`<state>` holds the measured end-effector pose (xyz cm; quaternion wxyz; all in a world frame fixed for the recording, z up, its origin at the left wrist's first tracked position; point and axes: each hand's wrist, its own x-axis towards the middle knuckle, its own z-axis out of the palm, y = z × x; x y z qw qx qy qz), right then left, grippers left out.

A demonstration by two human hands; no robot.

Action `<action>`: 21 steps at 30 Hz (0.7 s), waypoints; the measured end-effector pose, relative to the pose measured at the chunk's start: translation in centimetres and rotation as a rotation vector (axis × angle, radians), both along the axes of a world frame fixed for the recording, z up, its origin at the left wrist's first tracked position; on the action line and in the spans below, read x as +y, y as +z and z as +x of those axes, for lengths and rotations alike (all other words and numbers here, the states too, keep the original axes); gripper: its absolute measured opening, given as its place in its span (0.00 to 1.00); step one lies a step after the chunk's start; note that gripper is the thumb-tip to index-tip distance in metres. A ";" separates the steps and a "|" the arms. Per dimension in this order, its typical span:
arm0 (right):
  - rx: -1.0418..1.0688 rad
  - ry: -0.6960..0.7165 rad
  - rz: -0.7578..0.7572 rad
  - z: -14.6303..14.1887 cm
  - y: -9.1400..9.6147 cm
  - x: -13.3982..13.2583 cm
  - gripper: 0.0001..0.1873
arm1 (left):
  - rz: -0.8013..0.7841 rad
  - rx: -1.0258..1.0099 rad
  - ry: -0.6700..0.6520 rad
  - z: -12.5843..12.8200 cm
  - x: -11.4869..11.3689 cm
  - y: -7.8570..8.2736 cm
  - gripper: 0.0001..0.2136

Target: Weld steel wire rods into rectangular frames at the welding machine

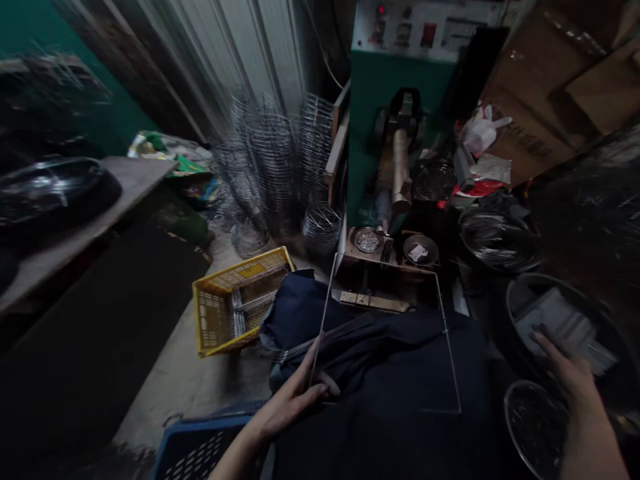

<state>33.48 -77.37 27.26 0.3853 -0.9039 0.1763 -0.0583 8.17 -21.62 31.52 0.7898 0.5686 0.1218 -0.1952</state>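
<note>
My left hand [303, 393] is closed on the left side of a thin rectangular wire frame [447, 328], which stands up over my lap. Several more thin metal wires lie across the dark blue cloth [400, 373] on my lap, just beyond this hand. Off to the right, my right hand [575, 370] reaches over a round dark basin [513, 293]. Its visible fingers stretch toward flat grey metal pieces [555, 317] in the basin; motion blur hides whether they touch. Below it stands another round container [507, 407] with dark, shiny contents.
Ahead stands a green machine [363, 147] with small dishes [367, 240] on its ledge. A yellow crate [200, 320] holding metal parts is at left, near a blue basket [175, 440]. Behind are stacked wire racks [273, 167]. Cardboard [530, 100] leans at right.
</note>
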 end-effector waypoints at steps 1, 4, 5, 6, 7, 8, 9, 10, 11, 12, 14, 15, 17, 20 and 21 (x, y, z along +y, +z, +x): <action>0.041 0.013 -0.024 -0.8 0.6 0.6 0.35 | -0.018 0.037 -0.007 0.1 0.0 0.5 0.43; 0.107 0.052 -0.031 -2.6 2.0 2.2 0.39 | -0.071 0.169 0.066 0.5 0.0 0.9 0.46; 0.099 0.084 -0.065 -3.0 2.5 2.7 0.39 | -0.098 0.208 0.100 0.5 0.0 0.7 0.47; 0.087 0.116 -0.100 -3.4 3.0 3.4 0.39 | -0.130 0.240 0.126 0.3 0.0 0.4 0.49; 0.072 0.150 -0.130 -3.8 3.6 4.2 0.39 | -0.163 0.263 0.156 0.1 0.0 0.0 0.50; 0.060 0.188 -0.149 -4.1 4.4 5.0 0.39 | -0.192 0.280 0.190 -0.2 -0.1 -0.3 0.51; 0.049 0.229 -0.156 -4.4 5.2 5.9 0.38 | -0.210 0.293 0.228 -0.5 -0.1 -0.5 0.51; 0.041 0.264 -0.158 -4.7 6.0 6.8 0.38 | -0.219 0.303 0.268 -0.9 -0.1 -0.6 0.51; 0.032 0.290 -0.159 -4.9 6.9 7.6 0.37 | -0.221 0.312 0.301 -1.2 -0.2 -0.6 0.51; 0.024 0.310 -0.158 -5.1 7.8 8.4 0.37 | -0.221 0.319 0.327 -1.4 -0.4 -0.5 0.52; 0.018 0.349 -0.152 -5.3 9.3 9.7 0.36 | -0.226 0.320 0.355 -1.5 -0.6 -0.2 0.53; 0.016 0.374 -0.149 -5.5 10.0 10.2 0.36 | -0.230 0.313 0.361 -1.3 -0.8 0.0 0.53; -0.003 0.444 -0.141 -5.8 11.0 11.4 0.36 | -0.228 0.293 0.364 -0.9 -1.0 0.4 0.54; -0.055 0.604 -0.114 -6.9 11.9 13.9 0.34 | -0.182 0.279 0.344 0.0 -1.2 0.9 0.53; -0.070 0.673 -0.103 -7.4 12.1 14.9 0.33 | -0.166 0.277 0.340 0.2 -1.2 1.0 0.53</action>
